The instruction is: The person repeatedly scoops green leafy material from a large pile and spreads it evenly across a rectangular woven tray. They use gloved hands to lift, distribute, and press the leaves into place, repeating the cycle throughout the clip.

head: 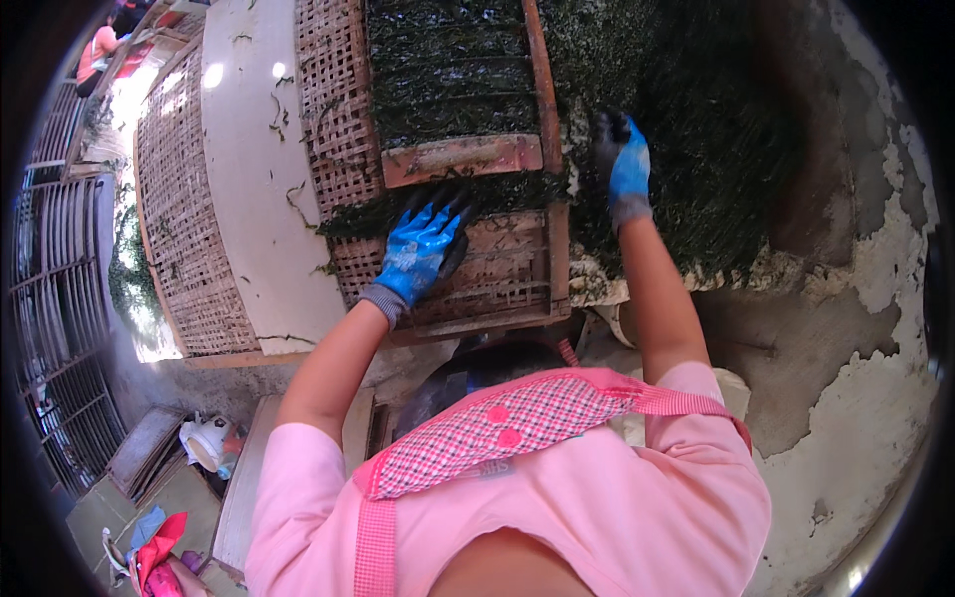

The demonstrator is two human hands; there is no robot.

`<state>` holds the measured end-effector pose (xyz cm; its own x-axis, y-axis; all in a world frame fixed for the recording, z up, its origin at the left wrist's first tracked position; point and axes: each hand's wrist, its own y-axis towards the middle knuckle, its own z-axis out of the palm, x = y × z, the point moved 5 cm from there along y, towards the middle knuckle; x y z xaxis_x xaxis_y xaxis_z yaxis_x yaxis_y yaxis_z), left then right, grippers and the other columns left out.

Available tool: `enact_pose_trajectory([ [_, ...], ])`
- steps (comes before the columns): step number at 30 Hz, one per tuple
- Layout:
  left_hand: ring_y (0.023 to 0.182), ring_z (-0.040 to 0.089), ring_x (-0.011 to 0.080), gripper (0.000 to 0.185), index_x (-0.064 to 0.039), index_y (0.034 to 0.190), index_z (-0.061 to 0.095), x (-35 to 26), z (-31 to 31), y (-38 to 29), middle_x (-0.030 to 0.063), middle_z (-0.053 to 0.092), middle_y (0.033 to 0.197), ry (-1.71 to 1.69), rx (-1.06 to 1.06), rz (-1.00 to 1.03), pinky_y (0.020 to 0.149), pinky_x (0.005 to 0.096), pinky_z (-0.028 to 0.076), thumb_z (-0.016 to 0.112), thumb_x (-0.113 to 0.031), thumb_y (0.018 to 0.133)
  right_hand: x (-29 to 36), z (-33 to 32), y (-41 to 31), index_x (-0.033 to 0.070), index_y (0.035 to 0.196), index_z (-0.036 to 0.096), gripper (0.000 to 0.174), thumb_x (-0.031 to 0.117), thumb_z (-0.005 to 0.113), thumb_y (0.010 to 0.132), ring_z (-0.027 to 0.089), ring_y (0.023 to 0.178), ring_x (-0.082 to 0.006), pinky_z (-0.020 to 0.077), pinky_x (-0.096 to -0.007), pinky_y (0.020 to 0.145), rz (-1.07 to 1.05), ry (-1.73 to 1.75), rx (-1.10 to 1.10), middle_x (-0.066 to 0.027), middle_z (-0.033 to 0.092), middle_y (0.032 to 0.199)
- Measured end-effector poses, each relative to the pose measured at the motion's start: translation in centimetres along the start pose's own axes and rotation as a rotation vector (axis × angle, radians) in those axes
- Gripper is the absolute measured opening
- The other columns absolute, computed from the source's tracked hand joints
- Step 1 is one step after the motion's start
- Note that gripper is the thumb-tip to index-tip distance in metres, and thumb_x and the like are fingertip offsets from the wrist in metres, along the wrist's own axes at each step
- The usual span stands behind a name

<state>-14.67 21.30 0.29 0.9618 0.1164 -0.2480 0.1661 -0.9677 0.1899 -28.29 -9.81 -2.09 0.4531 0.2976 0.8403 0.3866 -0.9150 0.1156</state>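
My left hand (421,250), in a blue glove with dark fingertips, lies palm down with fingers apart on a strip of dark green plant strands (515,192). The strip crosses a wooden frame (558,261) and a woven slatted mat (343,134). Just beyond it a wooden bar (462,159) spans the frame; more dark green strands (455,82) fill the part behind. My right hand (628,164), gloved alike, is right of the frame at a large heap of dark green strands (716,149). Its fingertips are dark and blurred; whether they grip strands is unclear.
A pale board (257,179) with stray strands lies between woven mats, including one at left (190,216). Metal bars (63,298) stand at far left. Coloured cloths (160,548) lie lower left. A person (97,52) is at upper left. A peeling wall (858,418) is at right.
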Motion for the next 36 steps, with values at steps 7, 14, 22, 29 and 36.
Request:
enact_pose_trajectory([
  [7,0.142,0.045,0.0282,0.05,-0.019,0.143,0.058,0.4,0.8,0.1,0.0067,0.051,0.152,0.101,0.031,0.03,0.12,0.0487,0.032,0.063,-0.022,0.093,-13.7,7.0,12.3,0.003,0.109,0.071,0.026,0.018,0.075,0.088,0.072,0.093,-0.0269,0.0549,-0.0375,0.081,0.075,-0.874,0.028,-0.0115,0.076,0.101],
  [14,0.138,0.05,0.028,0.047,-0.014,0.137,0.062,0.5,0.3,0.3,0.0077,0.056,0.147,0.011,-0.013,-0.012,0.118,0.0486,0.036,0.064,-0.021,0.091,-7.3,2.6,6.8,0.0,0.107,0.071,0.019,-0.007,0.067,0.09,0.065,0.084,-0.0139,0.0554,-0.0297,0.08,0.276,0.56,0.245,-0.0068,0.073,0.099],
  [22,0.132,0.054,0.0324,0.041,-0.012,0.132,0.064,-4.3,-1.1,2.8,0.0098,0.06,0.142,-0.077,-0.177,0.068,0.115,0.0506,0.037,0.063,-0.017,0.09,7.0,2.0,-6.3,-0.005,0.115,0.068,0.024,-0.006,0.067,0.091,0.07,0.096,-0.0216,0.0593,-0.033,0.085,0.39,0.926,0.801,-0.0128,0.074,0.108],
  [29,0.107,0.069,0.0324,0.033,-0.006,0.128,0.066,-0.7,-3.4,2.3,0.015,0.071,0.117,-0.478,-0.39,-0.358,0.093,0.0383,0.054,0.061,-0.007,0.096,5.2,0.0,-10.2,0.0,0.118,0.069,0.028,-0.007,0.057,0.093,0.067,0.1,-0.0218,0.0556,-0.0361,0.092,0.142,1.011,0.37,-0.0124,0.07,0.114],
  [36,0.113,0.068,0.0317,0.055,-0.005,0.143,0.054,-6.7,-4.0,11.6,0.0154,0.069,0.126,-0.478,-0.046,0.024,0.102,0.0436,0.05,0.069,-0.019,0.092,3.1,7.4,-16.9,0.006,0.143,0.053,0.049,0.016,0.059,0.096,0.049,0.137,-0.032,0.0392,-0.0422,0.115,-0.305,-0.331,0.491,-0.0167,0.054,0.146],
])
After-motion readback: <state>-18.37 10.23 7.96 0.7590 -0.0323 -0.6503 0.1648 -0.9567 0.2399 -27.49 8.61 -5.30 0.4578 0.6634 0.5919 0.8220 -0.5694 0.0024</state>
